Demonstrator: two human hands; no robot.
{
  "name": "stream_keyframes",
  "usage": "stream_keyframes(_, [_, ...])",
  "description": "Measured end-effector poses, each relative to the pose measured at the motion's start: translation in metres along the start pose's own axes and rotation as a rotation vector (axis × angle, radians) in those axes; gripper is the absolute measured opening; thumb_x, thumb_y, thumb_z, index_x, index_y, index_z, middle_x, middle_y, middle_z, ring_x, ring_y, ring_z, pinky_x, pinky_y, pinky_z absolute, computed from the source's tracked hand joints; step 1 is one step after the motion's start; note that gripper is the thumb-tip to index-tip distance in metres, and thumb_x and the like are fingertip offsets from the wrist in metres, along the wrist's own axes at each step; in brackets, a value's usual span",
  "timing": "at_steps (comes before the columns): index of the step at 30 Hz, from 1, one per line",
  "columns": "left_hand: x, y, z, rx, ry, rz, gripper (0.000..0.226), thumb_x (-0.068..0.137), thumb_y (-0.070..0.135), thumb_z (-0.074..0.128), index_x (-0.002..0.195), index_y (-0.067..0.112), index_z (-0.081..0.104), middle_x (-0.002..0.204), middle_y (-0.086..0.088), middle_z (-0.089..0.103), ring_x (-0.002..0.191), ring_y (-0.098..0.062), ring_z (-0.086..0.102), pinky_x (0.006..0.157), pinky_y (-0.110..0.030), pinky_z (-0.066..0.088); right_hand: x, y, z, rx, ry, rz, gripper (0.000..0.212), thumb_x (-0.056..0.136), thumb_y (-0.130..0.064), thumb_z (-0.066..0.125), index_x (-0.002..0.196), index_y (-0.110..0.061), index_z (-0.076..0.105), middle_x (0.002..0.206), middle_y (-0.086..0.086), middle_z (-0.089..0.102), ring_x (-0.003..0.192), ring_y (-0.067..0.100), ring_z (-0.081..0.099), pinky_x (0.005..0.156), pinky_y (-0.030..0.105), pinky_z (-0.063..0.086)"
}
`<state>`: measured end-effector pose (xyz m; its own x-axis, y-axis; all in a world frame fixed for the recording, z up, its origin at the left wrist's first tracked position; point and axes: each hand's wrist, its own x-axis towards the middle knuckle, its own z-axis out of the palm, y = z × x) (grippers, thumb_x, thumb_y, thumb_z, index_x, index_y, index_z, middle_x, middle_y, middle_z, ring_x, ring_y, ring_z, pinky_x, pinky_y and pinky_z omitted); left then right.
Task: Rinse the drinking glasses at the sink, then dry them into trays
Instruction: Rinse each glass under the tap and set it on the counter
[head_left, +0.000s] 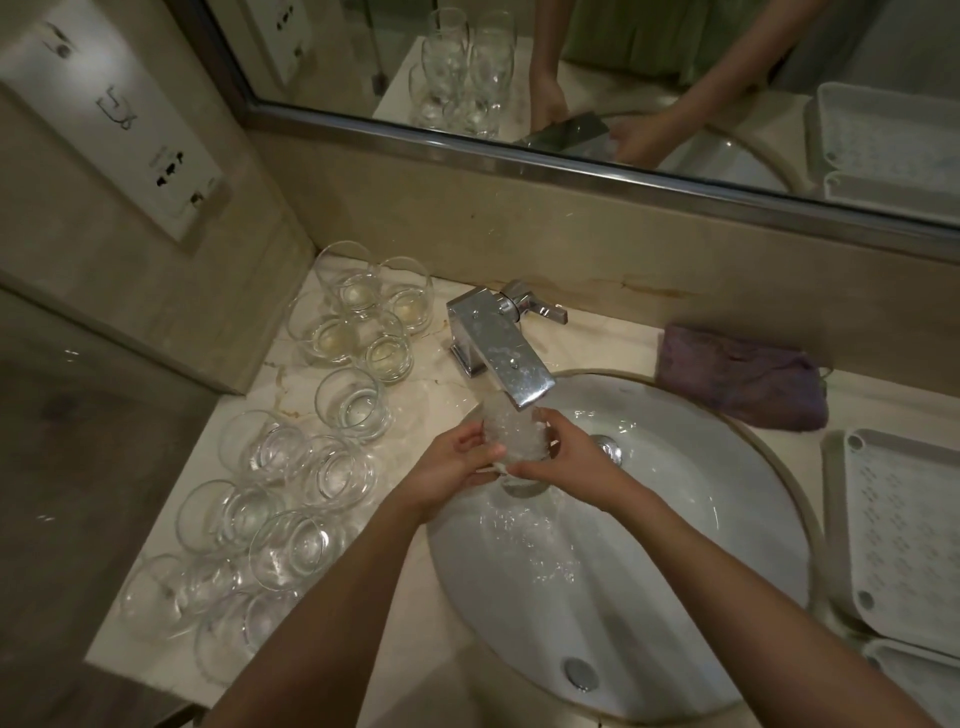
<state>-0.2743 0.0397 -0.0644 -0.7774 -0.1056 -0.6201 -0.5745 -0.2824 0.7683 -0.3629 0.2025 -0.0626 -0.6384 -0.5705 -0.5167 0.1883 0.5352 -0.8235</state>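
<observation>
A clear drinking glass sits under the running chrome tap, with water foaming inside it and spilling into the white sink. My left hand grips its left side and my right hand grips its right side and base. Several more clear glasses stand on the marble counter left of the sink. A white slotted tray lies on the counter to the right.
A purple cloth lies folded behind the sink on the right. A second white tray shows at the bottom right. A mirror runs along the back wall, and a socket panel is on the left wall.
</observation>
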Motion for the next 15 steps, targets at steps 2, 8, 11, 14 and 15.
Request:
stream_keyframes(2, [0.001,0.004,0.007,0.064,0.031,0.044,0.051,0.081,-0.005,0.069,0.127,0.009,0.052,0.128,-0.010,0.057,0.099,-0.014,0.063,0.086,-0.024,0.054,-0.004,0.009,0.003,0.069,0.041,-0.004,0.070,0.067,-0.016,0.087,0.116,-0.038,0.042,0.111,-0.002,0.059,0.101,0.015,0.061,0.086,0.035,0.055])
stream_keyframes(8, [0.003,0.007,0.003,0.087,-0.042,0.046,0.056,0.073,-0.017,0.069,0.117,0.011,0.051,0.124,-0.007,0.055,0.095,-0.012,0.064,0.078,-0.021,0.054,-0.010,0.017,0.025,0.135,0.142,-0.080,0.070,0.071,-0.004,0.082,0.116,-0.036,0.039,0.109,-0.012,0.054,0.101,0.012,0.057,0.081,0.029,0.053])
stream_keyframes(11, [0.003,0.000,-0.008,-0.003,-0.032,-0.021,0.056,0.074,0.001,0.074,0.126,0.008,0.053,0.122,-0.011,0.062,0.102,-0.021,0.064,0.096,-0.038,0.050,-0.004,0.000,0.014,-0.015,0.043,-0.033,0.071,0.072,-0.015,0.083,0.121,-0.033,0.036,0.098,-0.015,0.052,0.086,0.002,0.055,0.068,0.011,0.046])
stream_keyframes(14, [0.003,0.000,-0.004,0.020,-0.020,-0.010,0.050,0.082,0.004,0.072,0.128,0.012,0.053,0.125,-0.010,0.062,0.110,-0.023,0.062,0.100,-0.041,0.049,-0.001,-0.001,0.005,-0.008,0.008,-0.004,0.071,0.070,-0.019,0.085,0.122,-0.031,0.039,0.101,-0.007,0.057,0.087,0.004,0.060,0.067,0.012,0.049])
stream_keyframes(15, [0.003,0.003,0.000,0.052,-0.009,0.019,0.048,0.081,0.000,0.071,0.124,0.013,0.053,0.126,-0.010,0.061,0.108,-0.020,0.063,0.096,-0.036,0.052,-0.002,0.003,0.005,0.035,0.029,-0.004,0.073,0.068,-0.016,0.086,0.121,-0.031,0.040,0.106,-0.005,0.058,0.094,0.009,0.061,0.073,0.019,0.054])
